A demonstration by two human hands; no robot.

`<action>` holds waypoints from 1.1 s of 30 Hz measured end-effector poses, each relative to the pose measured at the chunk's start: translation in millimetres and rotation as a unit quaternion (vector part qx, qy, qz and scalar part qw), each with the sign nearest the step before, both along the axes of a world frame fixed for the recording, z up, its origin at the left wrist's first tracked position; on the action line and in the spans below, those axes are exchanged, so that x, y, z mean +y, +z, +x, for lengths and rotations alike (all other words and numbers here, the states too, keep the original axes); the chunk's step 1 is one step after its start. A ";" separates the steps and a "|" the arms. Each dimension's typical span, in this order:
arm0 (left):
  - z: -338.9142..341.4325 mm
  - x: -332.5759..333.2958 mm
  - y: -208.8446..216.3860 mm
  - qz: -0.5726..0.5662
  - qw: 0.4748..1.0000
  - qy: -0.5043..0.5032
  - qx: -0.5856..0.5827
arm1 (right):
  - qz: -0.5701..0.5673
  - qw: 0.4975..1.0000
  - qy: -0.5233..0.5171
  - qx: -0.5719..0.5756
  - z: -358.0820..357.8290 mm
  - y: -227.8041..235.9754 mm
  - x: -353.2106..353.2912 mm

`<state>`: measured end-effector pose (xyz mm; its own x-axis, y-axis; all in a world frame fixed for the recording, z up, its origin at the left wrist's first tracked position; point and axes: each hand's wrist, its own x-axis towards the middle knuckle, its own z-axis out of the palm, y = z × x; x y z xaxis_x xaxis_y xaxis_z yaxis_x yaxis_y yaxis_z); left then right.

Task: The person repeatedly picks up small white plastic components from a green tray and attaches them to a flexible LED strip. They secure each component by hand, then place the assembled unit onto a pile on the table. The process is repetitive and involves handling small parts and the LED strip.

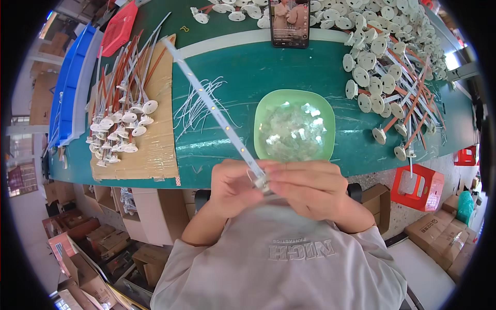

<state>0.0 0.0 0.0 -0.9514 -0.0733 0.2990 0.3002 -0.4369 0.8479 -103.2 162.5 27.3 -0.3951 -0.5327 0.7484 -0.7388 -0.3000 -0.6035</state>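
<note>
A narrow white LED strip with small yellow chips slants up and left over the table from my hands. My left hand closes round its lower end, beside a small pale end piece. Pressed against that same end are the fingers of my right hand, pinched together; they partly hide the end piece. A thin wire loop shows between the hands. Just beyond them stands a green bowl filled with small clear plastic pieces. Thin white wires lie loose behind the strip.
At left, strips with white round bases lie on a cardboard sheet, beside a blue tray and a red basket. More such strips heap at right. A phone stands at the back; a red stool is below right.
</note>
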 end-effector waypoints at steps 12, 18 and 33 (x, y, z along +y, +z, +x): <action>3.3 -18.9 -13.8 0.003 0.997 0.069 0.042 | 0.278 0.949 -0.148 0.019 -29.4 23.5 2.1; 1.3 -12.6 2.3 -0.032 0.998 0.062 -0.006 | 0.406 0.895 -0.179 0.051 -28.3 7.0 0.7; -2.8 -1.2 -3.2 -0.067 0.988 0.136 -0.003 | 0.196 0.958 -0.163 -0.128 -32.6 7.6 8.1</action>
